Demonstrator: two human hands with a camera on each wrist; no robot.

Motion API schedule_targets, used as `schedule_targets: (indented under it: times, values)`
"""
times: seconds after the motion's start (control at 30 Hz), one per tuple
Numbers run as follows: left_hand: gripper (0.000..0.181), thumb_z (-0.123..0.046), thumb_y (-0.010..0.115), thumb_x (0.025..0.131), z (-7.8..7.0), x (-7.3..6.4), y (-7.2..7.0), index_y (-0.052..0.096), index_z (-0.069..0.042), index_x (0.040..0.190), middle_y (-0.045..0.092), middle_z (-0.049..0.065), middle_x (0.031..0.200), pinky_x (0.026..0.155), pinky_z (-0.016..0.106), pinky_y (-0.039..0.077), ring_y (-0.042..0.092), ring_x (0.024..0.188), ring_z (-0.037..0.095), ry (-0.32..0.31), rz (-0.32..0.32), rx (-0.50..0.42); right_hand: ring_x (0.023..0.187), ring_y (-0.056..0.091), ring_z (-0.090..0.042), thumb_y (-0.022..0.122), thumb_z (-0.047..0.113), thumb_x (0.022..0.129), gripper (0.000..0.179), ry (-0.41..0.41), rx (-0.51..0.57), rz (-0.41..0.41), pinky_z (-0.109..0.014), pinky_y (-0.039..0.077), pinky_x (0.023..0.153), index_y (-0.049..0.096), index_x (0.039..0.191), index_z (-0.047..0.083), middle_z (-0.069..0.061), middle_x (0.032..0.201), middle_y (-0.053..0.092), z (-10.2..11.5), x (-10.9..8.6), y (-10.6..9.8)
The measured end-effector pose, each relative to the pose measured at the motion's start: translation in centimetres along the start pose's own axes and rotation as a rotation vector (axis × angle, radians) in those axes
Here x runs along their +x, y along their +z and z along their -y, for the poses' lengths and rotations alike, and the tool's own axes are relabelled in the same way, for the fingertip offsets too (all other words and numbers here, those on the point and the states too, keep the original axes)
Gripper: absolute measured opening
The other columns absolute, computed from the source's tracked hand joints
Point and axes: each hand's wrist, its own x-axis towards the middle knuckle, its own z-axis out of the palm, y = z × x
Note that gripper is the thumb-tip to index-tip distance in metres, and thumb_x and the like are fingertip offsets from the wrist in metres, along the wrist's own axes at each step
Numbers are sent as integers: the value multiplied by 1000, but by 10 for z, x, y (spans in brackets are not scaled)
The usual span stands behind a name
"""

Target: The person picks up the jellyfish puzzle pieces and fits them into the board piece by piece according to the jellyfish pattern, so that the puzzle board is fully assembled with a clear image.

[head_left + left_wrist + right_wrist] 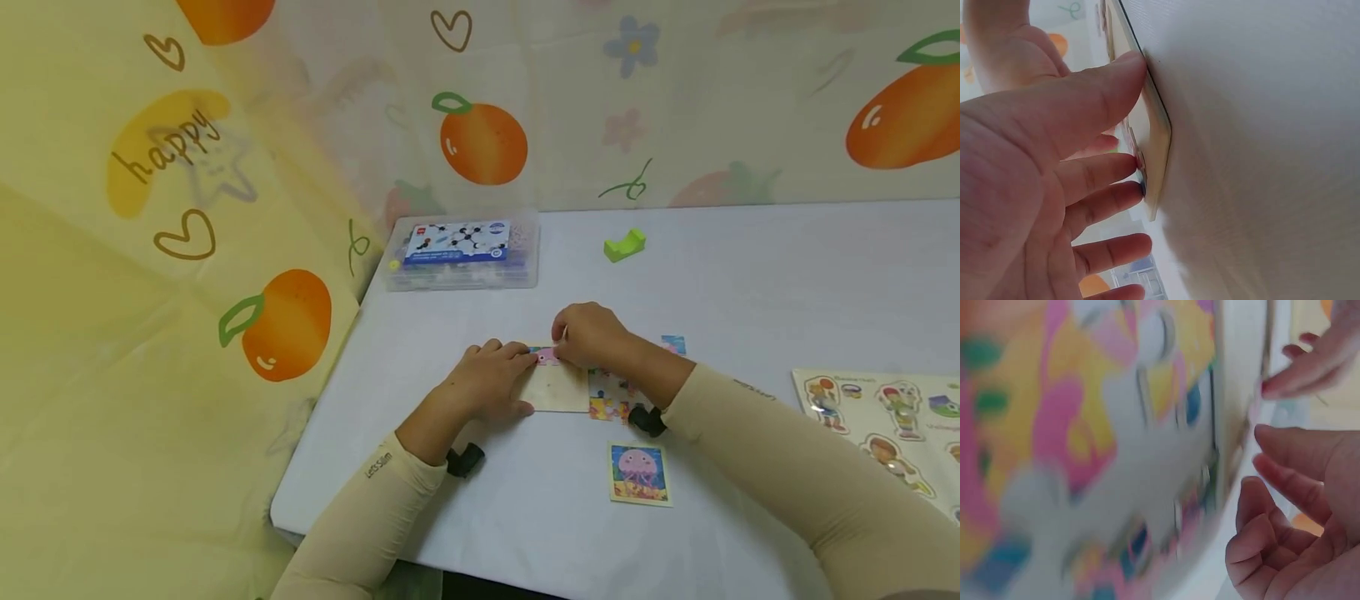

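A pale wooden puzzle board (551, 393) lies on the table, with pink and blue jigsaw pieces (547, 357) along its far edge. My left hand (491, 379) rests at the board's left side. In the left wrist view its thumb (1113, 78) touches the near edge, while fairly straight fingertips (1125, 165) touch pieces at the far left corner. Over the far right corner, my right hand (592, 333) has its thumb and forefinger close together at the board, its other fingers curled in the right wrist view. Whether a piece is between those fingertips is unclear.
Loose jigsaw pieces (609, 407) lie right of the board, partly under the right forearm. A jellyfish picture card (640, 474) is nearer the front. Farther back are a clear plastic case (463, 252) and a green block (625, 245). A sticker-like figure board (862, 425) lies at right.
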Motion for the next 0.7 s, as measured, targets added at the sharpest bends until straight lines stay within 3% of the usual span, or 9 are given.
schedule_targets:
  times: [0.17,0.33,0.53,0.7]
  values:
    - [81,-56,73,89,-1,1,0,43,-23,156,42,-2,159,112,49,38,41,141,26,4,-11,-12,97,62,-27,68,23,95,27,17,-27,0,-44,53,85,71,116,6,-13,112,70,-24,-17,-20]
    - [82,-57,74,88,-1,1,3,43,-22,156,39,3,159,112,50,38,38,142,29,1,-23,5,108,59,-34,71,23,94,36,125,-55,49,-50,54,89,68,126,6,-21,125,64,-58,-38,-41]
    - [82,-54,74,88,2,2,5,43,-20,155,34,6,161,115,50,36,36,143,32,16,-17,-30,110,57,-40,76,20,91,40,151,-87,66,-58,51,95,67,126,3,-26,121,63,-92,-59,-50]
    - [81,-53,74,89,2,5,4,42,-20,156,31,7,162,116,49,35,34,144,32,29,-11,-60,105,55,-40,79,19,88,36,163,-81,16,-54,52,88,70,119,3,-25,114,62,-108,-69,-47]
